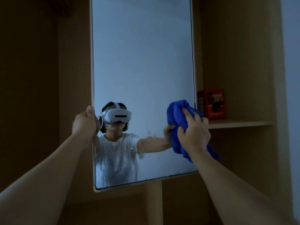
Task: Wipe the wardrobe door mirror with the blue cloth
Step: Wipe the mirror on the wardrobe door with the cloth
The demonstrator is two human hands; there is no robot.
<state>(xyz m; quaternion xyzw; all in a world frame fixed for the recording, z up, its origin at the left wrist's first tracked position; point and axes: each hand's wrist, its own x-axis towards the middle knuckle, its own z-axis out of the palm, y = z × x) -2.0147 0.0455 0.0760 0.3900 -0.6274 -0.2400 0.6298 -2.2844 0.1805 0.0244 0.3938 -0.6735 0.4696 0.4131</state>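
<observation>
The tall wardrobe door mirror (142, 62) fills the middle of the view, framed in pale wood. My right hand (193, 132) grips a bunched blue cloth (176, 120) and holds it against the glass near the mirror's right edge, low down. My left hand (85, 122) grips the mirror door's left edge, thumb up along the frame. White streaks and specks (150, 135) mark the lower part of the glass. The mirror reflects a person in a white shirt wearing a headset.
A wooden shelf (240, 123) sits right of the mirror, with an orange box (211, 103) standing on it, partly behind the door. Brown wardrobe panels (32, 95) surround the door. A wooden upright (154, 202) runs below the mirror's bottom edge.
</observation>
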